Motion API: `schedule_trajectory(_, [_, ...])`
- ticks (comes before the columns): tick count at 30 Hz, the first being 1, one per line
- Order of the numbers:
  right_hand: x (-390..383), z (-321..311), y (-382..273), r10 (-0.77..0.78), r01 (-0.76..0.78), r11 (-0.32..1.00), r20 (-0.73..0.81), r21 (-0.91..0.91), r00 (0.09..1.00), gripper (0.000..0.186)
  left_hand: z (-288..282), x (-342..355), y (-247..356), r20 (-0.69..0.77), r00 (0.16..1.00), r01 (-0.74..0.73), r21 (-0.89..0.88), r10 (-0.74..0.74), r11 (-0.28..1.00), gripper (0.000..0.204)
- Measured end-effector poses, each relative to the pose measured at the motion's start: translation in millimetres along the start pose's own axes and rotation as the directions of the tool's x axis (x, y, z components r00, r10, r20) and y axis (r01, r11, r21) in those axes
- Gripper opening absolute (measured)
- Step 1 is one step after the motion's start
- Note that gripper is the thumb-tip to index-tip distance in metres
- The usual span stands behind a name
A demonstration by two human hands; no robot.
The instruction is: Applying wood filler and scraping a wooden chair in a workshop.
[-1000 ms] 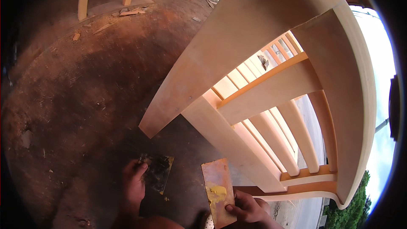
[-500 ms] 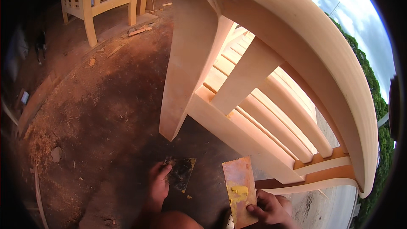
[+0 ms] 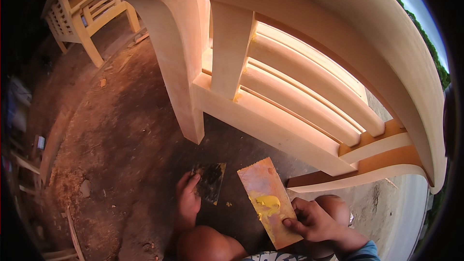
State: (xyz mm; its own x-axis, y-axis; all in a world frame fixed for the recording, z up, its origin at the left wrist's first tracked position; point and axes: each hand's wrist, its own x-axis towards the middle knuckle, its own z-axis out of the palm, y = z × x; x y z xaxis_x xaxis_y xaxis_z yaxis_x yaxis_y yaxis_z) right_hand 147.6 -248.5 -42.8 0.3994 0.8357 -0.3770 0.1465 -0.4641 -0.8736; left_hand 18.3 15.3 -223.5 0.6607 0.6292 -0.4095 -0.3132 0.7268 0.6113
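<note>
My left hand (image 3: 189, 194) pinches a dark, thin, flat spreader blade (image 3: 211, 182) by its edge, low over the ground. In my right hand (image 3: 311, 220) is a rectangular flat board (image 3: 263, 171), gripped at its lower right side with the thumb on top. A dab of yellow putty (image 3: 268, 206) sits on the board's face. The blade and the board are apart. Beyond both hands stands a bare wooden bench (image 3: 270, 135) with a curved armrest, slats and a square leg. Small yellow smears mark the joints beside its upright slat (image 3: 231, 53).
Another wooden bench (image 3: 89, 34) stands at the far left. Wood shavings and scraps (image 3: 67, 174) lie on the brown dirt ground (image 3: 130, 150). My bent knees (image 3: 200, 244) are close below my hands. A paved strip (image 3: 406, 212) runs along the right.
The view has shifted, so the bench sits further left and higher. The board has tilted and come slightly left and up. Both hands keep their hold.
</note>
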Motion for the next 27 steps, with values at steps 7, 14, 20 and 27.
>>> schedule_trajectory(7, [-2, -3, -10, -0.056, 0.056, 0.997, 0.004, -0.043, 0.998, 0.02, -6, 1, -7, 0.041, 0.999, 0.016, 0.022, -0.017, 1.0, 0.015])
schedule_trajectory(14, [3, -3, -20, -0.008, 0.007, 1.0, -0.015, -0.025, 1.0, 0.019, -5, 1, -15, 0.071, 0.994, 0.082, 0.0, -0.082, 0.997, 0.015])
schedule_trajectory(20, [9, 1, -15, -0.031, 0.03, 0.999, 0.007, 0.027, 1.0, 0.018, -8, 6, -15, 0.093, 0.992, 0.083, 0.0, -0.083, 0.997, 0.019])
schedule_trajectory(27, [14, 5, -14, -0.04, 0.041, 0.998, 0.044, -0.036, 0.998, 0.022, -10, 6, -13, 0.04, 0.995, 0.087, -0.014, -0.087, 0.996, 0.022])
